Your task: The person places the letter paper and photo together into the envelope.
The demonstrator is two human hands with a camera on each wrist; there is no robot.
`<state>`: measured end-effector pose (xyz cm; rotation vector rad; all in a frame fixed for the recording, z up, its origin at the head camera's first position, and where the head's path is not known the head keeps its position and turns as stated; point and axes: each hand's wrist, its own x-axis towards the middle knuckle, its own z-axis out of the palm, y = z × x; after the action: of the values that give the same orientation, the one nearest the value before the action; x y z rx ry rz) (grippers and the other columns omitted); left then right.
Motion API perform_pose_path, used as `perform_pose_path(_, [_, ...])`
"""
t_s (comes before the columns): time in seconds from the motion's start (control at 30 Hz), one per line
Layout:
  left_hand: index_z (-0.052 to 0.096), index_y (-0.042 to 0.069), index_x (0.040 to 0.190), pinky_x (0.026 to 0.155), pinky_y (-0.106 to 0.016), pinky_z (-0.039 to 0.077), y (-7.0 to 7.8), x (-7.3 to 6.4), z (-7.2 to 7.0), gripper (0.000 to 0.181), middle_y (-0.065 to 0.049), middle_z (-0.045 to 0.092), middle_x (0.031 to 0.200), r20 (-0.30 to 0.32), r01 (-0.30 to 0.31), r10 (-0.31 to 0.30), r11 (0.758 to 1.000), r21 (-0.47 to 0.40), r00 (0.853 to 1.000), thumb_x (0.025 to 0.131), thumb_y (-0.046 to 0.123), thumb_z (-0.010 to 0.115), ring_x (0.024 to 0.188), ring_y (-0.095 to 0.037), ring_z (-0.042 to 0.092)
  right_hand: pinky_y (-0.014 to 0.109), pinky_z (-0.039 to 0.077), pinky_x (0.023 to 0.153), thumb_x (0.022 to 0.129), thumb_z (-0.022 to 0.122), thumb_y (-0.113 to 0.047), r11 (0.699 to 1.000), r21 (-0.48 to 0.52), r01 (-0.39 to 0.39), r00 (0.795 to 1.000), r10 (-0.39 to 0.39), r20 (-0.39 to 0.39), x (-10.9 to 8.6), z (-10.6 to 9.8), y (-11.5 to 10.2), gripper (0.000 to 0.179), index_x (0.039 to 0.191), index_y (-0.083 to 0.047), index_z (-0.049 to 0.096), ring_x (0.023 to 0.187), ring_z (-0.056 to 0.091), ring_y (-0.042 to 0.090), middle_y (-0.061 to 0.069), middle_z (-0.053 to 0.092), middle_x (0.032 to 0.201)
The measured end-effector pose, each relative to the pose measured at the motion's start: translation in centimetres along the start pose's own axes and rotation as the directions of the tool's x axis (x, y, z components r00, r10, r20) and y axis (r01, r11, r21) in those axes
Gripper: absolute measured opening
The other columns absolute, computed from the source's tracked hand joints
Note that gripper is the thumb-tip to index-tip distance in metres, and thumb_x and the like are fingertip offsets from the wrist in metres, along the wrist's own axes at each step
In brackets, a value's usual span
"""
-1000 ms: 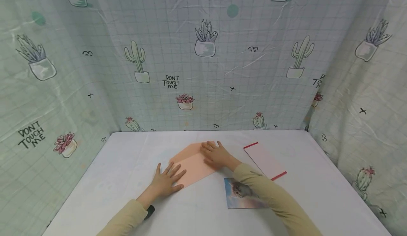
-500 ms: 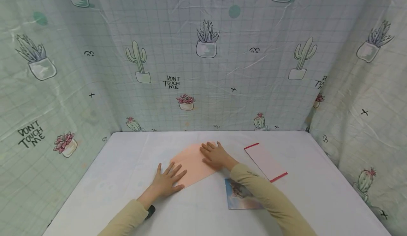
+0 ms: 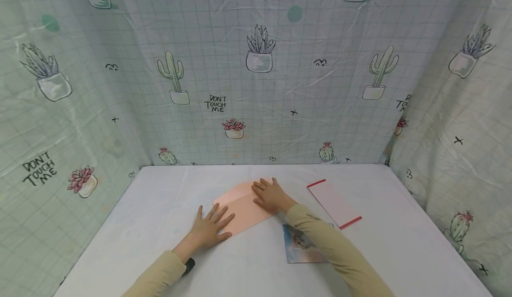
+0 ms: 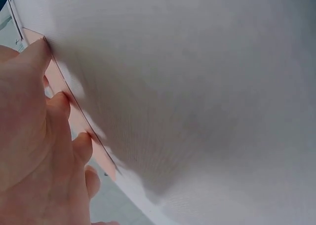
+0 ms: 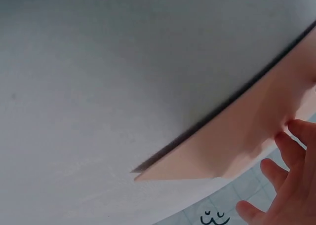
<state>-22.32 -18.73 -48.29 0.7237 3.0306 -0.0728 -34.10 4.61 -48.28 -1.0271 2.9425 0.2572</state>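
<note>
A peach-coloured paper envelope lies slantwise on the white table, its pointed flap spread out on the far side. My left hand rests with spread fingers over its left end; in the left wrist view the fingertips sit along the envelope's edge. At the other end my right hand lies across the paper, fingers stretched toward the flap. The right wrist view has that hand's fingers against the envelope, whose corner stands slightly off the tabletop, casting a dark shadow.
A pale pink rectangular packet with red zigzag ends lies to the right. Nearer, a card with a cat picture is partly covered by my right sleeve. A cactus-print cloth walls the table at back and sides.
My right forearm has shifted slightly to the left, uncovering a bit more of the table beside the card. The left hand stays in place and the envelope has barely moved.
</note>
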Motion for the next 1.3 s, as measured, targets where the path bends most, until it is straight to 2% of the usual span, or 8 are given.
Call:
perform_pose_path(0.3, [0.034, 0.032, 0.136, 0.1, -0.067, 0.014, -0.1, 0.1, 0.2, 0.056, -0.012, 0.026, 0.147, 0.041, 0.054, -0.054, 0.999, 0.007, 0.998, 0.086, 0.057, 0.041, 0.137, -0.033, 0.018, 0.057, 0.022, 0.105, 0.094, 0.033, -0.046, 0.998, 0.063, 0.004, 1.0, -0.003, -0.015, 0.0, 0.1, -0.2, 0.053, 0.138, -0.018, 0.033, 0.133, 0.031, 0.025, -0.001, 0.033, 0.144])
perform_pose_path(0.6, [0.035, 0.034, 0.135, 0.1, -0.067, 0.012, -0.3, 0.1, -0.6, 0.06, -0.018, 0.023, 0.146, 0.093, 0.081, -0.079, 0.997, -0.018, 0.993, 0.082, 0.062, 0.042, 0.136, -0.04, 0.013, 0.056, 0.023, 0.105, 0.094, 0.033, -0.047, 0.998, 0.066, 0.0, 1.0, -0.001, 0.013, 0.0, 0.1, -0.4, 0.053, 0.14, -0.02, 0.03, 0.133, 0.031, 0.024, -0.004, 0.03, 0.146])
perform_pose_path(0.83, [0.033, 0.034, 0.135, 0.1, -0.067, 0.011, -0.5, 0.2, -0.6, 0.061, -0.017, 0.02, 0.147, 0.124, 0.084, -0.079, 0.996, -0.04, 0.989, 0.082, 0.062, 0.041, 0.136, -0.041, 0.011, 0.055, 0.024, 0.105, 0.093, 0.031, -0.048, 0.999, 0.05, 0.003, 1.0, -0.004, 0.018, 0.0, 0.0, -0.3, 0.054, 0.14, -0.021, 0.028, 0.133, 0.03, 0.023, -0.004, 0.028, 0.147])
perform_pose_path(1.1, [0.032, 0.034, 0.136, 0.101, -0.065, 0.013, -0.6, 0.5, -0.5, 0.061, -0.017, 0.02, 0.147, 0.129, 0.082, -0.08, 0.997, -0.01, 0.988, 0.083, 0.063, 0.04, 0.136, -0.04, 0.012, 0.054, 0.023, 0.106, 0.094, 0.029, -0.049, 1.0, 0.018, -0.014, 0.999, 0.013, 0.039, 0.0, 0.0, -0.1, 0.055, 0.141, -0.023, 0.025, 0.135, 0.028, 0.021, -0.006, 0.026, 0.147])
perform_pose_path(1.3, [0.033, 0.033, 0.136, 0.101, -0.066, 0.014, -0.4, 0.3, -1.0, 0.06, -0.018, 0.021, 0.146, 0.13, 0.066, -0.063, 0.997, -0.025, 0.99, 0.084, 0.06, 0.042, 0.135, -0.041, 0.014, 0.055, 0.022, 0.105, 0.093, 0.032, -0.048, 0.998, 0.058, -0.007, 0.999, 0.004, 0.044, -0.7, -0.3, 0.1, 0.053, 0.14, -0.021, 0.03, 0.134, 0.029, 0.023, -0.003, 0.027, 0.147])
